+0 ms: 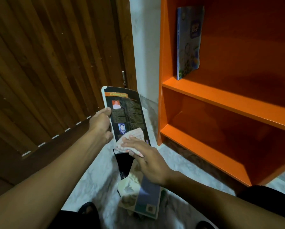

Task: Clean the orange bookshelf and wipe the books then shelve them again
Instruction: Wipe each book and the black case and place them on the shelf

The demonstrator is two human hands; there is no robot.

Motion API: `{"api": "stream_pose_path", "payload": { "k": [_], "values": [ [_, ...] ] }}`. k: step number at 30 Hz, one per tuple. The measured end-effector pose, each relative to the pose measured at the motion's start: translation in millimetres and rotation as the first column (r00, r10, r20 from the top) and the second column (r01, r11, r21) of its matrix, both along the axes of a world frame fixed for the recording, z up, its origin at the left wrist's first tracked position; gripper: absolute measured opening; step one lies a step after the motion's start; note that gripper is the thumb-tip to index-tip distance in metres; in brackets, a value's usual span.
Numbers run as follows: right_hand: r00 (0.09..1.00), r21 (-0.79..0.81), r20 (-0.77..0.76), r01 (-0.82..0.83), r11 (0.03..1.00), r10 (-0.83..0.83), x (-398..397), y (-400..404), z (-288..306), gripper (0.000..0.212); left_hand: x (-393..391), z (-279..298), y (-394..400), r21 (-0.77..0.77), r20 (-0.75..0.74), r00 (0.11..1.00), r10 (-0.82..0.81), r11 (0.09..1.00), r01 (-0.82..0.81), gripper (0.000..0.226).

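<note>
**Two hands on one book**

The left hand [103,123] grips the left edge of the dark glossy paperback book [126,113], fingers curled round it. The right hand [146,159], fingers extended and flat, presses a pink-and-white patterned cloth [131,139] onto the cover's lower end. Below them, further books [141,199] lie stacked on the pale marbled floor [92,176]. One blue illustrated book [188,42] stands upright in the orange bookshelf [229,103], right of the brown slatted wooden door [47,63].

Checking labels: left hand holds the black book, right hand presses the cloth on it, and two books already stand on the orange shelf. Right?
One thing is off: the head view shows only one book standing on the orange shelf, not two. The rest holds: the left hand grips the black book and the right hand presses the cloth on its cover.
</note>
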State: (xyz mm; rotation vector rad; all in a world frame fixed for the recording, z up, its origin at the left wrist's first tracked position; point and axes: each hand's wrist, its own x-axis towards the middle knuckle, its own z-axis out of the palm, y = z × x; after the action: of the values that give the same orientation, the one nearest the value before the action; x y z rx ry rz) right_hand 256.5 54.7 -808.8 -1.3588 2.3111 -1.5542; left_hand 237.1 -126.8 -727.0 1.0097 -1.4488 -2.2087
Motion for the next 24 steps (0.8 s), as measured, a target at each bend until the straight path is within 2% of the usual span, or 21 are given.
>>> {"api": "stream_pose_path", "payload": {
  "k": [3,5,7,9,10,11,13,14,15,16,18,20,22,24],
  "values": [
    [0.996,0.067,0.006,-0.088,0.994,0.088,-1.4,7.9,-2.5,0.030,4.5,7.1,-9.6,-0.001,-0.040,0.998,0.050,0.999,-0.050,0.021],
    [0.995,0.135,0.065,-0.081,0.988,0.073,-4.7,11.8,-8.3,0.029,7.4,11.1,-13.4,-0.002,-0.057,0.997,0.054,0.999,-0.054,0.020],
    [0.987,0.200,0.145,0.034,0.979,-0.064,-12.2,13.6,-19.6,0.018,7.6,13.9,-17.4,-0.012,-0.056,0.996,0.063,0.998,-0.063,0.018],
    [0.910,0.242,0.329,0.179,0.954,-0.254,-25.9,16.2,-32.1,0.018,7.7,16.9,-18.7,-0.005,-0.052,0.997,0.058,0.998,-0.058,0.017],
    [0.805,0.223,0.498,0.240,0.945,-0.322,-32.2,17.4,-33.6,0.022,7.6,17.8,-18.7,0.005,-0.050,0.997,0.050,0.999,-0.050,0.016],
    [0.652,0.167,0.684,0.298,0.940,-0.328,-38.9,17.6,-32.1,0.022,7.7,17.6,-18.2,0.019,-0.049,0.998,0.035,0.999,-0.034,0.016],
    [0.333,0.021,0.928,0.404,0.915,-0.169,-50.6,19.7,-18.4,0.027,7.8,15.6,-16.6,0.069,-0.037,0.999,-0.003,0.998,0.005,0.016],
    [0.216,-0.047,0.975,0.456,0.889,-0.060,-56.3,21.4,-9.5,0.028,8.0,14.8,-14.0,0.091,-0.030,0.999,-0.027,0.995,0.030,0.018],
    [0.135,-0.090,0.991,0.497,0.863,0.026,-59.9,23.3,1.0,0.030,7.6,13.6,-10.9,0.096,-0.019,0.998,-0.053,0.994,0.054,0.019],
    [0.097,-0.132,0.991,0.508,0.851,0.095,-61.3,25.5,13.3,0.035,6.9,12.0,-8.3,0.086,-0.005,0.997,-0.079,0.993,0.079,0.019],
    [0.138,-0.241,0.970,0.446,0.862,0.199,-59.9,27.1,29.1,0.042,6.3,9.4,-2.3,0.063,0.016,0.993,-0.117,0.991,0.116,0.020],
    [0.213,-0.326,0.942,0.386,0.863,0.261,-58.4,27.9,35.6,0.034,4.6,5.3,-0.2,0.009,0.055,0.988,-0.146,0.989,0.146,0.021],
    [0.258,-0.314,0.939,0.360,0.879,0.229,-57.7,29.1,39.0,0.031,4.6,2.4,1.1,-0.110,0.139,0.969,-0.204,0.969,0.220,0.024],
    [0.293,-0.264,0.943,0.377,0.888,0.156,-56.9,29.1,40.1,0.033,2.4,-5.3,-0.4,-0.303,0.221,0.950,-0.220,0.911,0.281,0.029]
  ]
}}
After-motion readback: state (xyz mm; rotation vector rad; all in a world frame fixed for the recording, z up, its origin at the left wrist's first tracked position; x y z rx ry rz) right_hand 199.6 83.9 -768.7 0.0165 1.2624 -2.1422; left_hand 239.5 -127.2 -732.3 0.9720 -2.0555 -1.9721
